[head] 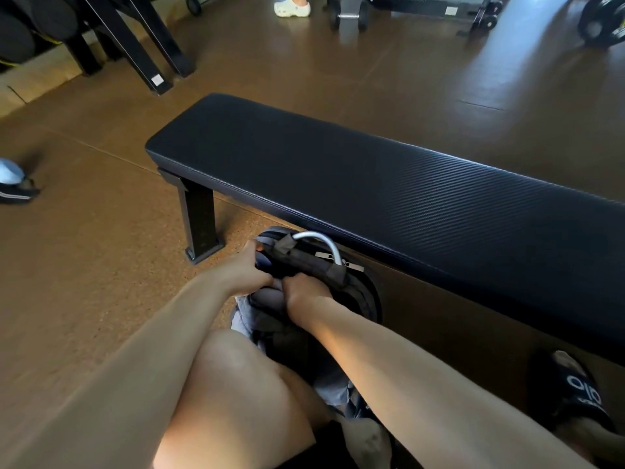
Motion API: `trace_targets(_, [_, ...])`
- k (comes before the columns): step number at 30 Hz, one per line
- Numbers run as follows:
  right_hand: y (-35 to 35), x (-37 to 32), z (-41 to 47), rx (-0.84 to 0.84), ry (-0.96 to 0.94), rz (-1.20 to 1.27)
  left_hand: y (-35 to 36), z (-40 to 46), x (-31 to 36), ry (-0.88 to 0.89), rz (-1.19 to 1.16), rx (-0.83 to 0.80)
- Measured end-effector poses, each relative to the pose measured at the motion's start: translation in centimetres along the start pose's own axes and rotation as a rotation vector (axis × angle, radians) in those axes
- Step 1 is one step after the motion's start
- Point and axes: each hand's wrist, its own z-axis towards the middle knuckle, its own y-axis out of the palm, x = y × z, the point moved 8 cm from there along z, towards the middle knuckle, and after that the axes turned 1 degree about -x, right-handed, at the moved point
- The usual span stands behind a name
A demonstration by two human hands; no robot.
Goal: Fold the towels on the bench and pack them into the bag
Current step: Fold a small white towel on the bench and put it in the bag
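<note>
Brown rubber gym flooring (pixel 338 62) fills the view, with black rack legs (pixel 148 45) at 11 o'clock, a dumbbell (pixel 348 16) at 12 o'clock and weight plates (pixel 598 22) at 1 o'clock. Another person's pale clog (pixel 291 7) stands at 12 o'clock, and a second person's dark striped shoe (pixel 15 194) sits at 9 o'clock.

The desk (pixel 372 177), a black padded gym bench, runs from 11 o'clock down toward 3 o'clock on a black steel leg (pixel 199 225). Its top carries nothing visible.

The bag (pixel 304 258), a dark backpack with a silver-grey carry handle (pixel 321 240), stands on the floor at centre, touching the near edge of the desk and sitting between my knees. A grey towel (pixel 267 297) sits in the bag's open mouth, between my two hands. More grey fabric (pixel 329 387) shows lower down beside my thigh; I cannot tell whether it is towel or part of the bag.

My left hand (pixel 248 270) grips the left rim of the bag opening, fingers curled over the edge. My right hand (pixel 304 291) is curled down against the towel and the bag's dark flap; its fingertips are hidden, so I cannot tell which of the two it grips.

My right foot, in a black slide sandal (pixel 571 390) with white lettering, rests on the floor at 4 o'clock under the desk edge.
</note>
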Motion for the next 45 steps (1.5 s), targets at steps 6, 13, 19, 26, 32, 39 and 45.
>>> trace_targets(6, [-1.4, 0.6, -2.4, 0.224, -0.13, 0.208, 0.0, 0.1, -0.7, -0.097, 0.088, 0.061])
trace_targets(13, [-4.9, 8.1, -11.1, 0.895, -0.079, 0.498, 0.9, -1.6, 4.4, 0.249, 0.364, 0.049])
trace_targets(19, [1.1, 13.9, -11.5, 0.403, 0.355, 1.043, 6.0, -4.9, 10.9, 0.417, 0.359, -0.249])
trace_targets(26, [3.3, 13.5, -11.7, 0.289, 0.413, 1.001, 8.7, -5.2, 11.9, 0.407, 0.558, -0.251])
trace_targets(32, [3.6, 13.2, -11.5, 0.269, 0.429, 1.109, 8.8, -5.3, 11.1, 0.384, 0.551, -0.183])
trace_targets(39, [4.3, 12.7, -12.0, 0.166, 0.393, 1.157, 10.2, -6.6, 12.8, 0.439, 0.597, -0.123])
trace_targets(45, [4.6, 12.4, -12.3, 0.088, 0.354, 1.261, 10.3, -7.4, 13.0, 0.465, 0.596, 0.029])
